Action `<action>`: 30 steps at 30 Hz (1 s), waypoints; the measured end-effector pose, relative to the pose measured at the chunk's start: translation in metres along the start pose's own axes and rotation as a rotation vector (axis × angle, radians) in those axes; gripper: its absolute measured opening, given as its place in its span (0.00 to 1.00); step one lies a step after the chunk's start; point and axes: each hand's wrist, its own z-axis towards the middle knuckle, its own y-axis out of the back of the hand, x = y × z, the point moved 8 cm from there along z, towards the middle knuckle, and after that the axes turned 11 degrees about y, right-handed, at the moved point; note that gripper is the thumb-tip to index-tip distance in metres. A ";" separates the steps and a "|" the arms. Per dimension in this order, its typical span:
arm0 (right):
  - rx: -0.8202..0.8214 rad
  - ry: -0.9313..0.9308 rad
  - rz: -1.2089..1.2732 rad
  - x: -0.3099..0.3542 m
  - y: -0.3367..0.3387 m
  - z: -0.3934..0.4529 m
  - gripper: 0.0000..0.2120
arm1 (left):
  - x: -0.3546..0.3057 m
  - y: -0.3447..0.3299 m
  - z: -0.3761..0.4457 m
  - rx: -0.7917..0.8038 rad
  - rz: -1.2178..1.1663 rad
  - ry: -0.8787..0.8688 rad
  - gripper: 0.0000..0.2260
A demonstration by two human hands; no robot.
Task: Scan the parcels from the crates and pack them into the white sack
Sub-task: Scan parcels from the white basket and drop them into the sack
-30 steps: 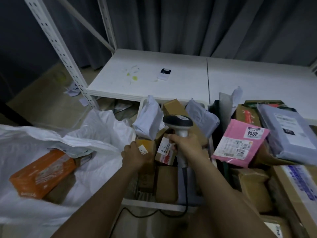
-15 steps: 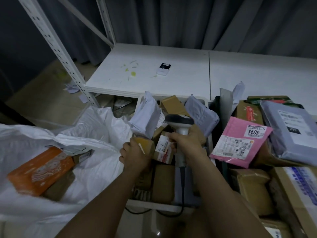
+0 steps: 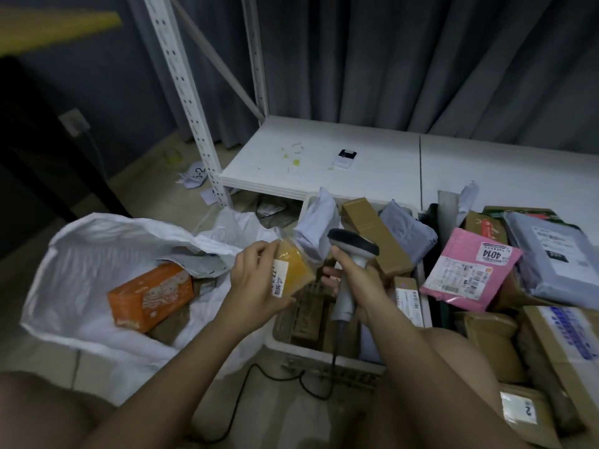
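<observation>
Item: small yellow parcel (image 3: 293, 265), white label facing up. Held by L hand (image 3: 256, 280), fingers curled round its near edge, lifted clear of white crate (image 3: 324, 346).
R hand (image 3: 358, 281): wrapped tight round scanner (image 3: 351, 254) handle, head just right of parcel, cable trailing below.
Step (est.): scan in hand, label not yet under scanner head.
Next: tilt label toward scanner, then carry parcel left of grip into white sack (image 3: 81, 251), beside orange box (image 3: 152, 294).
</observation>
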 end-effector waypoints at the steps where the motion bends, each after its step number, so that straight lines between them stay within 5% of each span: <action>1: 0.004 -0.001 0.006 -0.003 -0.008 -0.007 0.14 | -0.002 0.007 -0.007 -0.011 0.033 -0.062 0.41; 9: -0.007 -0.131 0.047 -0.051 -0.037 -0.050 0.20 | 0.017 -0.006 -0.058 0.135 0.186 -0.263 0.30; 12: 0.012 -0.206 0.050 -0.075 -0.039 -0.058 0.11 | 0.030 -0.022 -0.067 0.196 0.057 -0.260 0.29; 15: 0.038 -0.255 -0.052 -0.094 -0.040 -0.065 0.13 | 0.054 -0.029 -0.065 0.217 -0.291 -0.043 0.32; 18: -0.039 -0.152 -0.169 -0.097 -0.026 -0.062 0.12 | 0.078 -0.027 -0.055 0.078 -0.729 0.261 0.26; 20: -0.059 -0.106 -0.210 -0.099 -0.020 -0.063 0.10 | 0.097 -0.036 -0.051 0.051 -0.775 0.458 0.24; 25: -0.055 -0.071 -0.174 -0.103 -0.018 -0.063 0.09 | 0.116 -0.066 -0.046 0.210 -0.832 0.639 0.13; 30: 0.020 -0.044 -0.249 -0.102 -0.021 -0.060 0.07 | 0.119 -0.093 -0.063 0.549 -0.962 0.910 0.14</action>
